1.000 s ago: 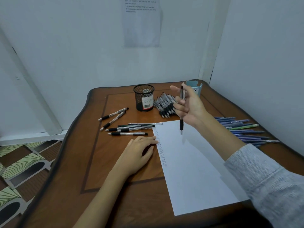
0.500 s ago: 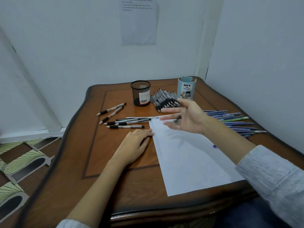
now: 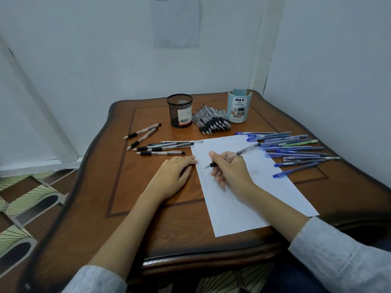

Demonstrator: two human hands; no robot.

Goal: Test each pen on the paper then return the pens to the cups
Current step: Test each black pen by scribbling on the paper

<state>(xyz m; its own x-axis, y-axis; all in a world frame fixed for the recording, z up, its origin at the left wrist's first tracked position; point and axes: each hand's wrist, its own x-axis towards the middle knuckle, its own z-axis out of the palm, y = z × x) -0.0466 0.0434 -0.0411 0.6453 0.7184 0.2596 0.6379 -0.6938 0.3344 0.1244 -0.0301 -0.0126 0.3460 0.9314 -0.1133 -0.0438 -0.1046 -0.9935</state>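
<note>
Head view: the right grip [image 3: 230, 168] is closed round a clear-barrelled pen [image 3: 246, 150], held in a writing pinch. The pen tip sits at, or just above, the paper [image 3: 243, 199], beside a column of small test marks [image 3: 201, 170] down its left margin; contact cannot be confirmed. The left grip [image 3: 175, 172] lies flat and relaxed on the bench [image 3: 165, 229], holding nothing, its fingertips touching the paper's left edge.

Risks, as judged:
- The sheet is steadied at one edge only. A firm stroke could pivot it and spoil the column.
- The right palm rests on the paper near the marks, so wet ink may smear.
- Several blue pens [image 3: 294, 151] overlap the sheet's far right corner. If the paper shifts they could roll toward the bench edge.
- A black pen pile [image 3: 211, 121] lies between the mesh cup [image 3: 179, 111] and the blue cup [image 3: 238, 107], and loose pens [image 3: 160, 148] lie left of the paper. Tested and untested pens could get mixed.
- No pens show above either cup rim, so the whole return step appears outstanding.
</note>
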